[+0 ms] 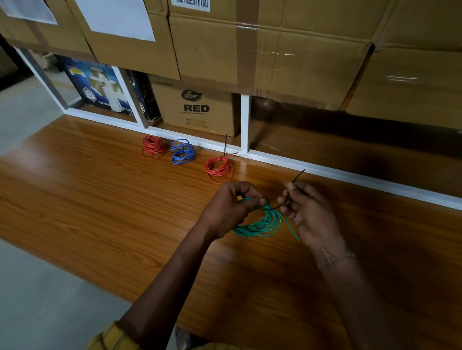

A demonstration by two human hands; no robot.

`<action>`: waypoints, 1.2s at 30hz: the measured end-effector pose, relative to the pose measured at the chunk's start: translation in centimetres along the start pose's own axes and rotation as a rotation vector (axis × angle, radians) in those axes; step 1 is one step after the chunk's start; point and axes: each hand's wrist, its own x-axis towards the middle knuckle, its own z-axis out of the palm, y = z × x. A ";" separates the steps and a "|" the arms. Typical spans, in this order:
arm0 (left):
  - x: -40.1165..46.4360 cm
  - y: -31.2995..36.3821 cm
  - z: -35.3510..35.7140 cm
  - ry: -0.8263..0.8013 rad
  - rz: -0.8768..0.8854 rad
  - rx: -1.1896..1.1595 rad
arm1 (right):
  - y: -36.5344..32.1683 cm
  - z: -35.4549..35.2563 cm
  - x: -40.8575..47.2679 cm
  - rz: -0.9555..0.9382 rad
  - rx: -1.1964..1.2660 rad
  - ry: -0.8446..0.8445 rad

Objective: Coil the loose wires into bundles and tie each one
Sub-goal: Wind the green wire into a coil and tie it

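Green wire (259,223), coiled into a loose bundle, hangs just above the wooden table (92,198), pinched at its top by the left hand (227,208) while the right hand (308,211) pinches a black tie (297,180) that runs across to the coil. Farther back near the white shelf frame (244,123) lie a tied red bundle (219,168), a blue coil (182,151) and another red coil (153,146), below stacked cardboard boxes (285,51)

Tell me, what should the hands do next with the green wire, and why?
Probably pull the thin black cable tie snug. The left hand grips the coiled green wire bundle where the tie wraps it, and the right hand pinches the tie's tail, which looks slack.
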 end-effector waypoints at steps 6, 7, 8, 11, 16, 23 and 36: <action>0.2 0.0 0.5 0.046 0.067 0.089 | -0.2 0.2 -0.4 0.010 0.015 0.021; 0.2 0.0 0.6 0.056 0.075 0.090 | -0.3 0.3 -0.5 -0.002 -0.002 0.019; 0.2 0.0 0.7 0.068 0.084 0.087 | -0.4 0.3 -0.6 -0.013 -0.017 0.017; 0.1 -0.3 1.0 0.125 0.108 0.073 | -0.7 0.3 -0.9 -0.035 -0.060 0.005; -0.1 -0.7 1.8 0.244 0.179 0.084 | -0.8 1.0 -1.5 -0.051 -0.116 0.016; -0.3 -0.6 2.3 0.316 0.219 0.095 | -0.9 2.4 -2.3 -0.095 -0.201 0.066; -0.4 -0.3 2.2 0.335 0.295 0.135 | -1.5 3.2 -2.6 -0.055 -0.266 0.036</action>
